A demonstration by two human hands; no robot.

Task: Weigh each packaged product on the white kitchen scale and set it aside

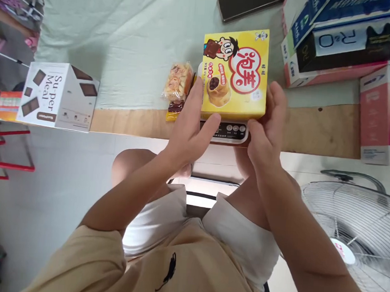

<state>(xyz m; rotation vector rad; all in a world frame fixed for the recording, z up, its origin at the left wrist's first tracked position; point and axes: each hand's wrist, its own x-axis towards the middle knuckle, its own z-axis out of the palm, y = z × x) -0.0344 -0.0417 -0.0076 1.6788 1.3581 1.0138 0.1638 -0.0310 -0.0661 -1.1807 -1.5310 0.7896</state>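
A yellow snack box (241,102) with a cartoon figure and a picture of a filled puff is held between both my hands. My left hand (193,123) presses its left side, thumb along the front lower edge. On the opposite side, my right hand (270,126) grips with curled fingers, thumb at the lower corner. Under the box lies a kitchen scale (229,135), mostly covered; its button strip shows. Whether the box rests on the scale I cannot tell. Left of my left hand are a clear-wrapped pastry (178,80) and a yellow-and-brown packet (173,113) partly beneath it.
A white Su-per Meal box (61,96) stands at the table's left. Stacked boxes (342,45) and a pink box (377,118) fill the right. A dark flat case (248,5) lies at the back. Below right stands a fan (356,228). Another person's hand (30,36) shows far left.
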